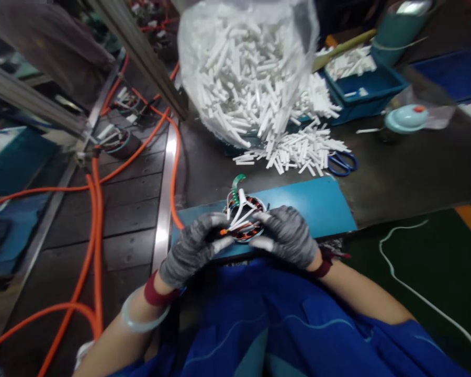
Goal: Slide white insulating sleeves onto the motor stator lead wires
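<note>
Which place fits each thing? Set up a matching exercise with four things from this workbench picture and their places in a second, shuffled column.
Things:
1. scissors
2. motor stator
3. clear bag of white tubes
4. orange hoses

Places:
A. between the left hand and right hand
B. far side, above the loose pile
C. left, across the dark boards
D. right of the loose tube pile

Pairs: 1-D, 2-A, 3-B, 4-C

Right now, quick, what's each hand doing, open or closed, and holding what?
Left hand: closed on the wound coil part, fingers at its left edge.
Right hand: closed on the same part from the right.
</note>
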Action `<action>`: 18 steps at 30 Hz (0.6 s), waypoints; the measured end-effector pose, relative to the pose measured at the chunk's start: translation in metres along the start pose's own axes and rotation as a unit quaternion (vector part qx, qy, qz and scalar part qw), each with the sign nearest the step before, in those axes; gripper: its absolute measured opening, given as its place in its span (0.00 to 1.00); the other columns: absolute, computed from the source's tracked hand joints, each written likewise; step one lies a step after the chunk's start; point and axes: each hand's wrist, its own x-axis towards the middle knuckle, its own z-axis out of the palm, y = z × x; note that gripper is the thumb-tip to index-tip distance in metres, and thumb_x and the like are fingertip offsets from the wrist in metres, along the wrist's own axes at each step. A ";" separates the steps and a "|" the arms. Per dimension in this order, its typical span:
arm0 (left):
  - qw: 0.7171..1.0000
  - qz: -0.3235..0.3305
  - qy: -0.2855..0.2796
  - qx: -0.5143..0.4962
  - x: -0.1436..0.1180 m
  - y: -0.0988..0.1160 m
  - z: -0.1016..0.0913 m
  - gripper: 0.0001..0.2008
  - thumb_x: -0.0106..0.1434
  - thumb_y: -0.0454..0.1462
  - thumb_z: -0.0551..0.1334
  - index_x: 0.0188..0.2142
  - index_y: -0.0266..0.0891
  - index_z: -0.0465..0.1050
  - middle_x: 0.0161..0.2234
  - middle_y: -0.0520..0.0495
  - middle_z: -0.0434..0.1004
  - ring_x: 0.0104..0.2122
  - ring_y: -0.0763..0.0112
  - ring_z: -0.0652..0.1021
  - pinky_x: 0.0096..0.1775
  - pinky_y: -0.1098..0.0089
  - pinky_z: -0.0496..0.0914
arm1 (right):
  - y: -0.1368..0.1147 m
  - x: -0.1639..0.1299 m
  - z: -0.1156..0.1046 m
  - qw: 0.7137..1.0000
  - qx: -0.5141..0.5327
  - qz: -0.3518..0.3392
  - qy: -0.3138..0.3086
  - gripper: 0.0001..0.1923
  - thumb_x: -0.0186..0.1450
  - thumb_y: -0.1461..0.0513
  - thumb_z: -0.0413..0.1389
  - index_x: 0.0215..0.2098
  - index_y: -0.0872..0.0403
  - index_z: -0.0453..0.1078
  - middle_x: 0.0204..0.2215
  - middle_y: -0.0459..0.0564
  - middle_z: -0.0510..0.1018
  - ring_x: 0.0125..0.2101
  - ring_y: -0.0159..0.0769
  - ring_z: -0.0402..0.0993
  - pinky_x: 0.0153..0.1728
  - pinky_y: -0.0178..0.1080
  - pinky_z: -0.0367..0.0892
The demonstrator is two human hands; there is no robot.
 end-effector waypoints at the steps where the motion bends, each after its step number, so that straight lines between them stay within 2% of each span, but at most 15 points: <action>1: 1.000 0.010 0.002 0.025 -0.001 -0.003 0.000 0.16 0.68 0.47 0.68 0.51 0.41 0.78 0.45 0.45 0.86 0.43 0.60 0.86 0.49 0.60 0.83 | -0.004 0.003 0.007 0.999 -0.047 -0.012 -0.007 0.24 0.72 0.45 0.59 0.53 0.55 0.78 0.37 0.56 0.84 0.38 0.43 0.77 0.40 0.43 0.68; 4: 0.994 0.043 0.004 0.103 -0.002 -0.016 0.003 0.19 0.72 0.49 0.64 0.54 0.42 0.78 0.44 0.45 0.87 0.40 0.58 0.87 0.46 0.61 0.84 | -0.008 0.017 0.022 0.989 -0.146 -0.019 -0.019 0.17 0.76 0.53 0.53 0.50 0.54 0.79 0.38 0.56 0.83 0.39 0.43 0.76 0.41 0.44 0.67; 6: 0.985 0.094 0.029 0.139 -0.003 -0.027 0.007 0.18 0.73 0.48 0.62 0.56 0.42 0.77 0.47 0.44 0.87 0.41 0.58 0.88 0.48 0.62 0.84 | -0.011 0.023 0.021 0.984 -0.172 -0.042 -0.032 0.17 0.78 0.56 0.50 0.47 0.55 0.79 0.38 0.56 0.83 0.39 0.42 0.75 0.40 0.44 0.67; 8: 0.975 0.160 0.045 0.148 -0.005 -0.037 0.013 0.18 0.74 0.45 0.61 0.59 0.43 0.76 0.51 0.44 0.86 0.43 0.58 0.87 0.51 0.63 0.82 | -0.017 0.020 0.011 0.981 -0.161 -0.084 -0.072 0.17 0.78 0.58 0.50 0.42 0.55 0.79 0.34 0.54 0.82 0.36 0.41 0.74 0.38 0.43 0.66; 11: 0.967 0.213 -0.002 0.143 -0.011 -0.045 0.024 0.19 0.75 0.41 0.60 0.63 0.45 0.73 0.56 0.45 0.82 0.48 0.60 0.86 0.54 0.66 0.80 | -0.023 0.003 -0.003 0.975 -0.097 -0.110 -0.167 0.16 0.76 0.58 0.52 0.36 0.54 0.77 0.29 0.52 0.80 0.31 0.40 0.72 0.33 0.42 0.66; 13: 0.964 0.222 -0.029 0.143 -0.014 -0.046 0.031 0.21 0.75 0.40 0.60 0.65 0.47 0.72 0.58 0.46 0.80 0.49 0.61 0.85 0.54 0.68 0.80 | -0.019 -0.010 -0.006 0.970 -0.007 -0.067 -0.233 0.16 0.75 0.56 0.53 0.34 0.53 0.77 0.28 0.52 0.81 0.30 0.40 0.72 0.32 0.42 0.66; 15: 0.963 0.232 -0.028 0.137 -0.015 -0.046 0.035 0.23 0.74 0.40 0.61 0.67 0.49 0.70 0.59 0.48 0.79 0.48 0.61 0.86 0.53 0.68 0.80 | -0.011 -0.019 -0.005 0.954 0.133 0.023 -0.268 0.17 0.75 0.54 0.54 0.33 0.53 0.77 0.30 0.50 0.82 0.31 0.38 0.74 0.35 0.40 0.68; 16: 0.964 0.232 -0.023 0.130 -0.015 -0.047 0.035 0.24 0.74 0.40 0.61 0.68 0.51 0.68 0.58 0.49 0.80 0.47 0.62 0.86 0.53 0.69 0.80 | -0.007 -0.021 -0.003 0.935 0.213 0.071 -0.273 0.16 0.75 0.53 0.55 0.34 0.52 0.76 0.32 0.49 0.82 0.33 0.37 0.75 0.38 0.38 0.69; 18: 0.968 0.225 -0.012 0.113 -0.014 -0.049 0.036 0.26 0.75 0.40 0.60 0.71 0.53 0.64 0.56 0.51 0.81 0.46 0.62 0.86 0.52 0.69 0.80 | 0.001 -0.020 0.000 0.875 0.367 0.153 -0.276 0.15 0.74 0.51 0.55 0.36 0.51 0.76 0.33 0.47 0.81 0.35 0.36 0.76 0.41 0.37 0.70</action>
